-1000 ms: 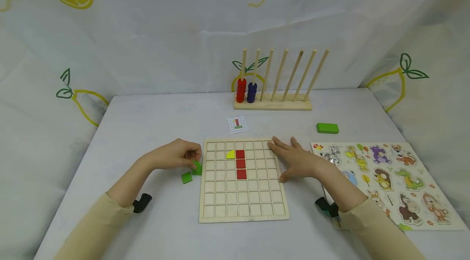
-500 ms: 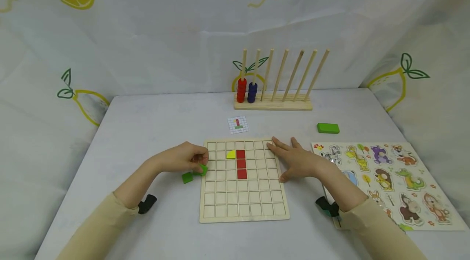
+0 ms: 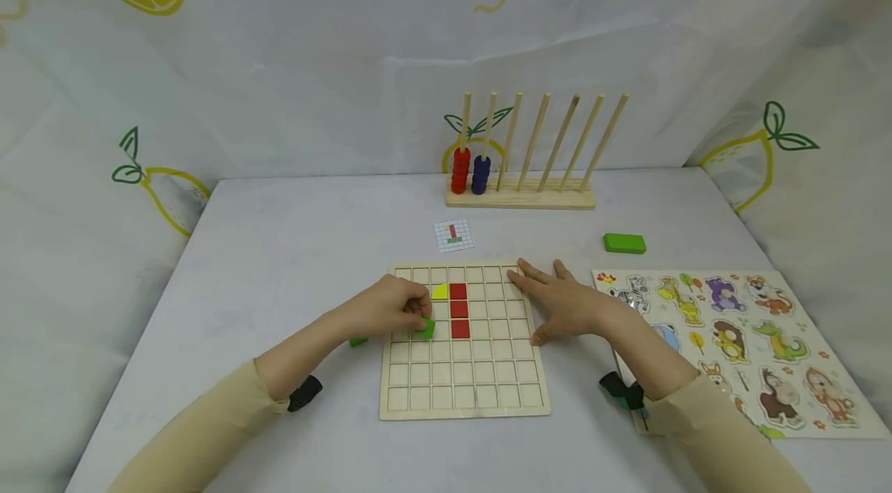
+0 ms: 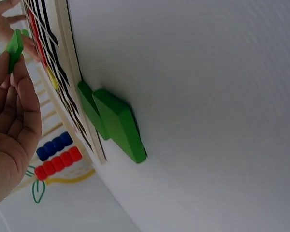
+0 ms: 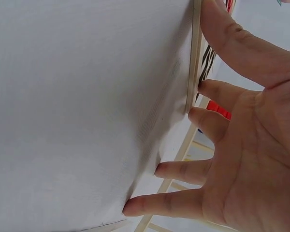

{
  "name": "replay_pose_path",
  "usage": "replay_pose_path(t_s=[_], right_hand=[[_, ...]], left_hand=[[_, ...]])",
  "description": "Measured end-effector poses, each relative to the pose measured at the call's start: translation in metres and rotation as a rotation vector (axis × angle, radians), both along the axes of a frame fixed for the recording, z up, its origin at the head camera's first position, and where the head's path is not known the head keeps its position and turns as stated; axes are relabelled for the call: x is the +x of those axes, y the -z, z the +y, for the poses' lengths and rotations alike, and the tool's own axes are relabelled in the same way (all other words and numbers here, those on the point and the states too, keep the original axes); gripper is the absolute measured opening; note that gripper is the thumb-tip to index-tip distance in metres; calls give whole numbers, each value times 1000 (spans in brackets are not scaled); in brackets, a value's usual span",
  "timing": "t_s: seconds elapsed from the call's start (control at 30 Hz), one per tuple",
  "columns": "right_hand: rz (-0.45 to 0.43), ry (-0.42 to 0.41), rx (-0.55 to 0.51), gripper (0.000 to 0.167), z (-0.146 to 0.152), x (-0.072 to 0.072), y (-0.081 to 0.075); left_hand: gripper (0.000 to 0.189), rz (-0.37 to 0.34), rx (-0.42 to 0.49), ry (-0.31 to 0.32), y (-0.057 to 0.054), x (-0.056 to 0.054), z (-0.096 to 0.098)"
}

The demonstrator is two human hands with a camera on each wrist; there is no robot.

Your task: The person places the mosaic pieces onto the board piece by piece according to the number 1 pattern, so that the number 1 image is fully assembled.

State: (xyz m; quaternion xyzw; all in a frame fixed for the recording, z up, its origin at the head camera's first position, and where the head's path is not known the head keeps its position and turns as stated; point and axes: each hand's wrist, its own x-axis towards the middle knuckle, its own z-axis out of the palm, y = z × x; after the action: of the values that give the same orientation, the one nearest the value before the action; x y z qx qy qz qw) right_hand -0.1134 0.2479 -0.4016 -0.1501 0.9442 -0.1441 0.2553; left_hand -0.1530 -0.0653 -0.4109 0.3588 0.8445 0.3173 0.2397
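Note:
My left hand [image 3: 392, 307] pinches a green square tile [image 4: 15, 48] between thumb and fingers, over the left part of a wooden grid board [image 3: 456, 402]. On the board lie three red squares [image 3: 459, 309] in a column and a yellow quarter-round piece [image 3: 440, 292] beside the top one. Two more green tiles [image 4: 117, 123] lie on the table by the board's left edge, mostly hidden behind the left hand in the head view. My right hand [image 3: 563, 302] has its fingers spread, with thumb and fingertips resting at the board's right edge.
Behind the board lies a small printed pattern card [image 3: 454, 235]. Farther back stands a wooden peg rack [image 3: 521, 200] with red and blue beads. At the right are a green block [image 3: 624, 244] and an animal puzzle board [image 3: 749, 338], partly under the right forearm.
My left hand has lifted a green tile from beside the board and carried it right, over the grid. The right hand stays in place.

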Motion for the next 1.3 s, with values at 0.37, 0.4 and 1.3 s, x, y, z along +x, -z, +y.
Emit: replay_pose_path(t_s=[0.37,0.4,1.3], right_hand=[[3,3,-9,105,0,0,-1],[3,4,-12,105,0,0,-1],[-2,16,-10,104,0,0,0]], left_hand=[[13,6,-28,21,13,15,22],[14,13,-38,20,14,16,23],[21,140,-91,52,17,20,27]])
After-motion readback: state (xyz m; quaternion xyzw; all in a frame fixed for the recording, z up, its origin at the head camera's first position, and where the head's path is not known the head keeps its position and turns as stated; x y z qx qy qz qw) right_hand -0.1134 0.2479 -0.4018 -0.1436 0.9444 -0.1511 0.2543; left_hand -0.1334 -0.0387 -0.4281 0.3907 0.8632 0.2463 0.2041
